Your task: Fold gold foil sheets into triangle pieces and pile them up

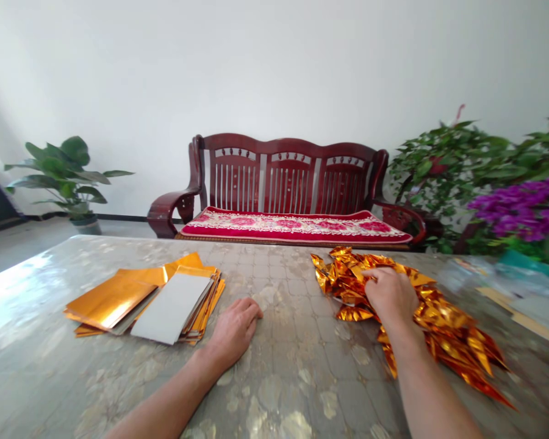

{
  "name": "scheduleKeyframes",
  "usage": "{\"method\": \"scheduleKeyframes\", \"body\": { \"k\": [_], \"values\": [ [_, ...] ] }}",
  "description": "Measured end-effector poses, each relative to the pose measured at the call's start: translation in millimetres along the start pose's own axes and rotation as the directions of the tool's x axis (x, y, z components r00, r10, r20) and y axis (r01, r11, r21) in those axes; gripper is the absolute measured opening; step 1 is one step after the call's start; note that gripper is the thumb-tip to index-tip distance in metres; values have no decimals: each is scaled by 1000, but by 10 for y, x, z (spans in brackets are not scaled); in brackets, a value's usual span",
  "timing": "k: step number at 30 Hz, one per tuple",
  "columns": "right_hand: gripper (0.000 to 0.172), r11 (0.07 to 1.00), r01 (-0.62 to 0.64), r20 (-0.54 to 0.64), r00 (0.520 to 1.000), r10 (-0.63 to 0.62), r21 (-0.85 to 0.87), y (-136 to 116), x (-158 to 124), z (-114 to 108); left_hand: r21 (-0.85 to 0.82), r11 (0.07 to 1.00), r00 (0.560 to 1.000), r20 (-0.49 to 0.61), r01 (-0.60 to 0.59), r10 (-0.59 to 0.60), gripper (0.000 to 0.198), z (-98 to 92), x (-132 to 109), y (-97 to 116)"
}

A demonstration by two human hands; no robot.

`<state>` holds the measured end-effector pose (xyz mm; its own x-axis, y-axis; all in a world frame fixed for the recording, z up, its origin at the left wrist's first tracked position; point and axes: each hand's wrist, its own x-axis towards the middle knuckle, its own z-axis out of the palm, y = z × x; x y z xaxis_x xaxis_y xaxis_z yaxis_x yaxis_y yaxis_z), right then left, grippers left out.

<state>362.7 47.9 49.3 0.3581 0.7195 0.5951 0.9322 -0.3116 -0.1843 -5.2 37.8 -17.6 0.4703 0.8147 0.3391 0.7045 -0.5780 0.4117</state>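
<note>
My right hand (390, 295) lies on top of a heap of folded gold foil pieces (443, 323) at the right of the table, its fingers curled down into the heap. My left hand (235, 330) rests palm down on the bare tabletop (297, 366), fingers loosely bent and holding nothing. Just left of that hand lies a stack of flat gold foil sheets (114, 300), with one sheet turned silver side up (171, 306) on top.
Behind the table stands a dark red wooden bench (283, 177) with a red flowered cushion. A potted plant (68, 177) is at the far left; green plants and purple flowers (526, 210) crowd the right. Clear plastic and paper (516, 292) lie at the table's right edge.
</note>
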Motion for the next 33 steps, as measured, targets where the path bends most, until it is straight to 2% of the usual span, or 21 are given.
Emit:
{"method": "scheduleKeyframes", "body": {
  "k": [3, 6, 9, 11, 13, 16, 18, 20, 23, 26, 29, 33],
  "values": [
    [33, 1000, 7, -12, 1000, -7, 29, -42, -3, -31, -4, 1000, 1000, 13, -12, 12, 26, -24, -1, 23],
    [34, 992, 59, -76, 996, -51, 110, -177, -38, -39, -7, 1000, 1000, -4, 3, -4, 25, -31, -8, 32],
    [33, 945, 214, -148, 972, -182, 247, -460, -161, 11, 22, 998, 995, -81, 58, -56, 24, -33, -22, 26],
    [32, 878, 327, -146, 945, -294, 349, -709, -315, 70, 53, 994, 987, -132, 95, -88, 22, -55, -26, 30],
    [33, 778, 444, -106, 888, -447, 445, -954, -520, 136, 84, 989, 981, -163, 120, -105, 19, -117, -16, 52],
    [37, 651, 518, -11, 787, -617, 555, -1213, -845, 225, 147, 978, 979, -167, 146, -121, 19, -304, 35, 114],
    [38, 574, 539, 23, 716, -698, 617, -1290, -1011, 275, 194, 958, 972, -144, 213, -187, 18, -486, 86, 139],
    [35, 543, 539, 35, 689, -724, 644, -1311, -1106, 314, 200, 927, 945, -145, 318, -292, 16, -687, 131, 110],
    [33, 544, 531, 37, 692, -721, 650, -1300, -1138, 346, 259, 861, 899, -146, 439, -414, 17, -959, 158, -75],
    [32, 560, 516, 53, 703, -709, 648, -1296, -1120, 353, 351, 759, 832, -138, 548, -537, 26, -1119, 131, -373],
    [32, 570, 510, 75, 699, -711, 644, -1305, -1113, 346, 422, 689, 779, -68, 589, -624, 36, -1152, 87, -637],
    [32, 568, 509, 76, 698, -712, 647, -1314, -1116, 340, 427, 681, 764, -36, 595, -645, 33, -1100, 66, -787]
  ]
}}
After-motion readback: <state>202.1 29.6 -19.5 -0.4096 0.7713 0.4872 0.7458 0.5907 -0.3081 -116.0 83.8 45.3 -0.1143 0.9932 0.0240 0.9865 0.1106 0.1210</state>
